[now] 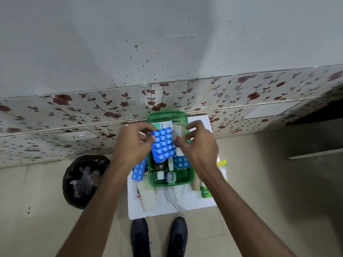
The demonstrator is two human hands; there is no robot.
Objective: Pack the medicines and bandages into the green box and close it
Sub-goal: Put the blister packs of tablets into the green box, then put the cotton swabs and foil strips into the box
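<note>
White marble-look bench (174, 203) carries the green plastic box (171, 180); we are packing. Both our left hand (132, 147) and right hand (197, 147) have the grip pinching a blue blister sheet of tablets (163, 144) above the box, so next we lower it flat inside.

The box (171, 179) stands on the bench (194, 204), against the wall (167, 43). In it lie bottles (168, 176) and a blister pack (181, 162). Another blister pack (139, 170) lies left of the box, a packet (221, 168) right of it. The bin (83, 180) stands on the floor, left of the bench.
</note>
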